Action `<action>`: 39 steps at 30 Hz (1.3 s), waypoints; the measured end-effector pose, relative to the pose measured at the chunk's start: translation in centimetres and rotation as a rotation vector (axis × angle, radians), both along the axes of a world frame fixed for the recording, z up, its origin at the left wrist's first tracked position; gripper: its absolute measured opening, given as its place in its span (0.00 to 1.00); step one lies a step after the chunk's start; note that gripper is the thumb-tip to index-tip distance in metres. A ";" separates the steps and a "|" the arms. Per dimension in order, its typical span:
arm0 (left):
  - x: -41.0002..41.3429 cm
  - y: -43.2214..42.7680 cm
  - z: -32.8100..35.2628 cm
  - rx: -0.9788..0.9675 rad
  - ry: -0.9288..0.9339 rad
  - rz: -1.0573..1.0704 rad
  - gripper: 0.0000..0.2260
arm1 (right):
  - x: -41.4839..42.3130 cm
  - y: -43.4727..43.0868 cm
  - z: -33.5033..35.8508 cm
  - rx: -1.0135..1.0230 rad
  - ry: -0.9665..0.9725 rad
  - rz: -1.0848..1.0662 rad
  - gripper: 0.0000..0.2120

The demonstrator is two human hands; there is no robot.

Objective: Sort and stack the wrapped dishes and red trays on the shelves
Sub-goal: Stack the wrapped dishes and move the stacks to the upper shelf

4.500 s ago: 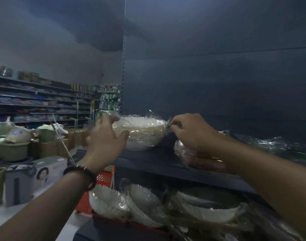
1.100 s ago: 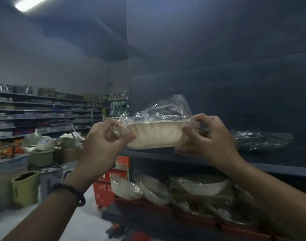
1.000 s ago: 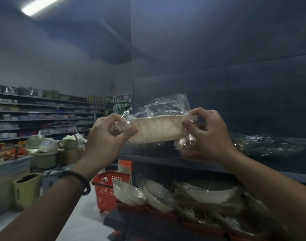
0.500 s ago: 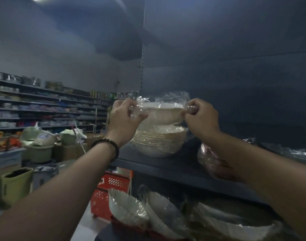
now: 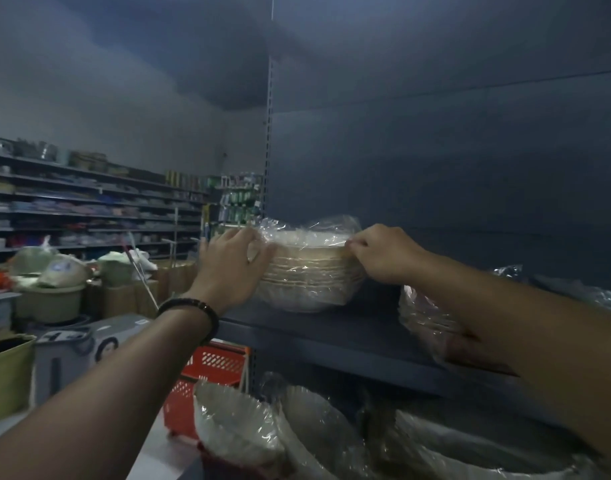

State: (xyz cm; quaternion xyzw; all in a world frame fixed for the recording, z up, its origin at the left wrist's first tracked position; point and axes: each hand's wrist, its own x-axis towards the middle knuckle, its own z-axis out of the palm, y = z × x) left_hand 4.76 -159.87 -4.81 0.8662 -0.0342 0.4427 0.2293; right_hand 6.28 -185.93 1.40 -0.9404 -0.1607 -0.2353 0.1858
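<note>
The left hand [image 5: 234, 268] curls round the left rim of the stack of wrapped bowls [image 5: 307, 278], thumb laid across the plastic at the front. The right hand [image 5: 383, 252] pinches the rim and film on the opposite side with bent fingers. The stack sits on the upper shelf [image 5: 332, 341] near its left end, base down and roughly level, so the step in hand looks like settling the top bowl into the nest and squaring the pile. The next move probably calls for letting go of both sides evenly, without dragging the loose film, and perhaps nudging the pile back from the edge. The crinkled wrap puffs above the rim and could snag on the fingers or lift the top bowl. Just right of the stack, partly behind the right forearm, lies a second wrapped pile [image 5: 425, 317], which limits any shift that way. On the shelf below, more wrapped dishes [image 5: 248, 427] lean loosely against each other on a dark red edge [image 5: 224, 459], possibly a tray, and look unsorted. Lower left stand a red basket [image 5: 210, 379], a printed box [image 5: 89, 344] and a pale green bin [image 5: 6, 372], well apart from the work.
</note>
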 end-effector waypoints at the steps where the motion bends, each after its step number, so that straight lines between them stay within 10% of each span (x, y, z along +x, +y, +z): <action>1: -0.1 -0.1 -0.1 -0.003 0.029 0.002 0.26 | -0.1 0.0 0.1 -0.037 0.018 0.002 0.23; 8: -2.2 -1.2 0.7 -0.047 0.253 0.018 0.30 | -1.0 -0.8 0.9 0.090 0.154 0.084 0.15; 12: -5.8 -3.2 -0.6 -0.170 0.067 0.008 0.33 | -4.8 -3.3 1.4 0.184 0.016 0.097 0.15; 19: -14.6 -8.2 -7.9 -0.368 -0.066 -0.215 0.02 | -16.9 -9.5 -3.5 0.370 -0.202 0.201 0.03; 28: -16.4 -19.9 -20.0 -0.411 0.281 -0.482 0.04 | -22.7 -17.3 -17.1 0.032 0.088 -0.026 0.06; 39: -12.0 -25.4 -25.8 -0.519 0.443 -0.568 0.18 | -15.7 -21.8 -27.4 0.058 0.225 -0.297 0.42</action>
